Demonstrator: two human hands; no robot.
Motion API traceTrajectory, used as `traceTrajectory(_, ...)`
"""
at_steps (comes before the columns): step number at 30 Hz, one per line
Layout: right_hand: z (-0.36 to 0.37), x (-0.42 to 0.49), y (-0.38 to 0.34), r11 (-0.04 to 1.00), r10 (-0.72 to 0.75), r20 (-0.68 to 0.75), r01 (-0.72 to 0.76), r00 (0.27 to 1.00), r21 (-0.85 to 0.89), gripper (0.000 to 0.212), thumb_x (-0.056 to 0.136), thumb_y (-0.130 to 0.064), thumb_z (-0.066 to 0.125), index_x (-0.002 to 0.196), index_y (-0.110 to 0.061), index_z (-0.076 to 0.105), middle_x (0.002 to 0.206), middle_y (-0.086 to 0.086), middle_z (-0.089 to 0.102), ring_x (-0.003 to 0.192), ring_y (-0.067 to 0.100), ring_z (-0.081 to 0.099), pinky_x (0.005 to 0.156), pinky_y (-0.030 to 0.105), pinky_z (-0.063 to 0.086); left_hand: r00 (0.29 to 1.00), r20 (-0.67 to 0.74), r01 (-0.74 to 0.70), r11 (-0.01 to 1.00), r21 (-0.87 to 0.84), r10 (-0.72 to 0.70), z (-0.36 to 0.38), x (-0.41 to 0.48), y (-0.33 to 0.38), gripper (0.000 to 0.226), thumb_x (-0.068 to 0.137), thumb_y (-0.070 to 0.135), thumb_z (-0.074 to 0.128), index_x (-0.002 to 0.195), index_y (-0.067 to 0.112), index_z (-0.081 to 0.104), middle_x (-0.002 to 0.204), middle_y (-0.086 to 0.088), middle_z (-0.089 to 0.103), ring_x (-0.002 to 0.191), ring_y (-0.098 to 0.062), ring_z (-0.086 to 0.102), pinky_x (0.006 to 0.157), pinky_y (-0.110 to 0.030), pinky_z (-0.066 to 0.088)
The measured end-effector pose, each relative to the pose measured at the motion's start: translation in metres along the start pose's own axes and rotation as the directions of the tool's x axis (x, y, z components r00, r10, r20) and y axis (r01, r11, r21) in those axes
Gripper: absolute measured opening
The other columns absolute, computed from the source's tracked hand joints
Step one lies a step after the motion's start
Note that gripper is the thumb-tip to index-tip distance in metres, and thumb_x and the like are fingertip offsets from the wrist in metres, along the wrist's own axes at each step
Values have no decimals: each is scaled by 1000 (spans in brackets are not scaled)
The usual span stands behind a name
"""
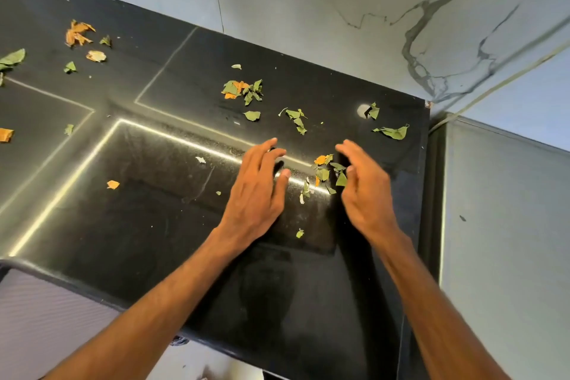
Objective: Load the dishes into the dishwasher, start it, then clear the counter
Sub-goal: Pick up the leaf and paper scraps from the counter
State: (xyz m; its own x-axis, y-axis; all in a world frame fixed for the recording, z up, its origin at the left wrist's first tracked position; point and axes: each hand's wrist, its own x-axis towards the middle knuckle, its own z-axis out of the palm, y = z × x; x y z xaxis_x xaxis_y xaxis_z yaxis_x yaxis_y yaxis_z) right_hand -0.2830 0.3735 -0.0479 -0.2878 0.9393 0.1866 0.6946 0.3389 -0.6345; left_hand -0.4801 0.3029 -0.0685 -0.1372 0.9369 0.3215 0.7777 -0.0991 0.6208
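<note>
- A small heap of green and orange leaf scraps (324, 174) lay on the black counter (138, 225), between the two hands.
- The left hand (257, 191) sat at the heap's 9 o'clock with its fingers spread and holding nothing. The right hand (368, 194), at 3 o'clock, was equally empty, its fingers loosely apart.
- Sweeping both palms inward, flat on the surface, would probably gather the heap best before scooping.
- Another leaf cluster (243, 90) lay at 11 o'clock and a torn leaf (393, 132) at 1 o'clock.
- No brand or writing was readable.
</note>
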Motion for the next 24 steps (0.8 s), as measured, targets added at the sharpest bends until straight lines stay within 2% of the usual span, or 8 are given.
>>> traceTrajectory(3, -17, 51, 27, 988, 104, -108, -116, 989, -107, 58, 89, 17, 46, 140, -9, 56, 151, 12, 46, 144, 23, 36, 122, 32, 23, 999, -39, 15, 998, 56, -13, -9, 11, -14, 30, 98, 14, 58, 127, 7, 55, 144, -8, 46, 136, -20, 39, 117, -27, 28)
traceTrajectory(6, -21, 93, 50, 953, 220, -5, -216, 976, -213, 61, 95, 9, 48, 151, -14, 42, 162, 13, 27, 152, 29, 18, 125, 43, 15, 997, -70, 42, 995, 90, -35, -12, 26, -26, 32, 96, 13, 60, 127, 8, 55, 143, -7, 47, 136, -20, 38, 116, -31, 31)
traceTrajectory(9, -2, 93, 53, 966, 122, 116, -91, 986, -240, 54, 99, 0, 43, 151, -16, 37, 161, 11, 26, 151, 30, 20, 124, 56, 11, 994, -95, 63, 992, 113, -52, -14, 40, -36, 33, 96, 14, 60, 128, 8, 54, 143, -7, 46, 137, -20, 37, 116, -34, 33)
traceTrajectory(13, 23, 47, 20, 994, -62, 241, 82, 969, -73, 50, 108, -13, 33, 157, -17, 28, 167, -1, 15, 155, 16, 8, 127, 36, 1, 993, -95, 85, 981, 175, -69, -16, 65, -57, 41, 97, 23, 58, 133, 7, 48, 149, -12, 38, 142, -22, 29, 118, -38, 30)
traceTrajectory(15, 27, 35, 6, 991, -132, 308, 121, 942, 53, 47, 109, -19, 34, 156, -21, 33, 166, -7, 17, 153, 5, 8, 127, 30, 4, 992, -79, 114, 969, 220, -99, -19, 85, -71, 51, 97, 34, 54, 139, 8, 41, 155, -17, 29, 147, -27, 21, 122, -42, 24)
traceTrajectory(19, 13, 54, -1, 979, -125, 231, 82, 965, 185, 40, 107, -22, 45, 145, -27, 51, 161, -12, 32, 147, -2, 27, 120, 22, 23, 970, 24, 227, 938, 263, -241, -19, 132, -92, 74, 100, 52, 40, 157, 11, 14, 165, -19, -6, 153, -36, -4, 123, -47, 2)
traceTrajectory(21, 9, 72, -1, 983, -85, 207, 48, 975, 180, 38, 106, -25, 46, 143, -28, 53, 159, -12, 35, 145, -3, 29, 119, 23, 26, 956, 125, 219, 930, 296, -265, -14, 147, -98, 77, 101, 57, 32, 159, 13, 5, 166, -17, -9, 153, -35, -7, 123, -49, 0)
traceTrajectory(24, 14, 94, -6, 985, -68, 270, 22, 961, 171, 40, 107, -24, 43, 146, -25, 50, 160, -11, 33, 145, -2, 27, 118, 21, 24, 952, 259, 61, 927, 370, -165, 0, 142, -88, 71, 104, 56, 22, 159, 14, 6, 167, -11, -3, 154, -28, -6, 125, -51, 5)
